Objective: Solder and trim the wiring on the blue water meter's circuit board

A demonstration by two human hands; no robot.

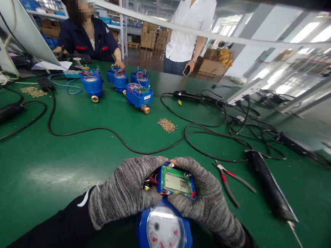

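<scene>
A blue water meter point(164, 231) with a round white dial and red pointers stands close to me at the bottom centre. Just above its dial is a display module point(176, 181), a green circuit board with an LCD in a blue frame. My left hand point(127, 188), in a grey knitted glove, closes on the module's left side, where red and black wires show. Gripping the right side is my right hand point(208, 193), gloved alike, its fingers at the top and bottom edges. Red-handled pliers point(229, 178) lie open to the right of my right hand.
Several blue water meters point(138, 94) stand at the back, where a co-worker's hand point(119, 63) touches one. Small screws point(167, 125) lie piled mid-table. Black cables point(120, 137) cross the green table point(56, 163). A black-wrapped tool point(270, 186) lies right; a power strip point(247, 90) is behind.
</scene>
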